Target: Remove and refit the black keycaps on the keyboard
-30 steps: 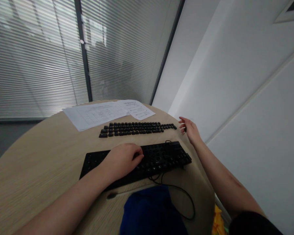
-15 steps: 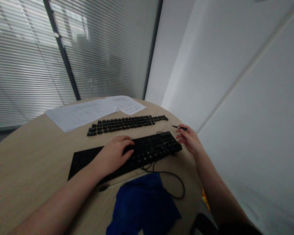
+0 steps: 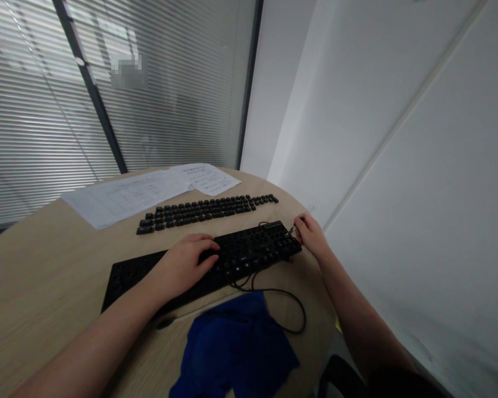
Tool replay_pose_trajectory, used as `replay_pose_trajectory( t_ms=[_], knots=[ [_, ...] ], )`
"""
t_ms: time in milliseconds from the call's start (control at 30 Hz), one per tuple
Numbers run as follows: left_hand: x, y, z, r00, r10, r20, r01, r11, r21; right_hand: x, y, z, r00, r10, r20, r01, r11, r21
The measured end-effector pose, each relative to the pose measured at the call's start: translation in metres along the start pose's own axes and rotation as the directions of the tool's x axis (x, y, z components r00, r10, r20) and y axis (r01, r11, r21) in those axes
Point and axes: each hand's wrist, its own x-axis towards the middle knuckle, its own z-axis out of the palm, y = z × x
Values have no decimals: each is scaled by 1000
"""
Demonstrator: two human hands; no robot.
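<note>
A black keyboard (image 3: pixel 249 250) lies at a slant on the wooden table, with bare patches where keycaps are off. My left hand (image 3: pixel 190 260) rests on its middle, thumb and fingers apart, covering part of it. At the keyboard's right end, my right hand (image 3: pixel 309 233) is closed around a small keycap puller (image 3: pixel 292 228), whose thin tip points down to the keys there. Fine wire from the tool's other end shows above the fingers. Behind the keyboard, several loose black keycaps (image 3: pixel 199 212) are laid out in rows.
Printed paper sheets (image 3: pixel 149 190) lie at the back of the round table (image 3: pixel 37 276). In front of the keyboard are a blue cloth (image 3: pixel 234 345) and a looped black cable (image 3: pixel 302 316). A white wall (image 3: pixel 398 221) rises close on the right; blinds (image 3: pixel 182 110) stand behind.
My right hand has brought the keycap puller left and down onto the keyboard's right end. My left hand stays on the keyboard. The whole view has shifted slightly.
</note>
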Motion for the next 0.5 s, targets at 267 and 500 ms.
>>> replay_pose_trajectory(
  t_ms=[267, 500],
  knots=[
    [-2, 1, 0, 999, -9, 43, 7, 999, 31, -4, -5, 0, 1000, 10, -3, -9, 999, 51],
    [-2, -2, 4, 998, 1, 66, -5, 998, 63, -4, -1, 0, 998, -58, 2, 58, 998, 2]
  ],
)
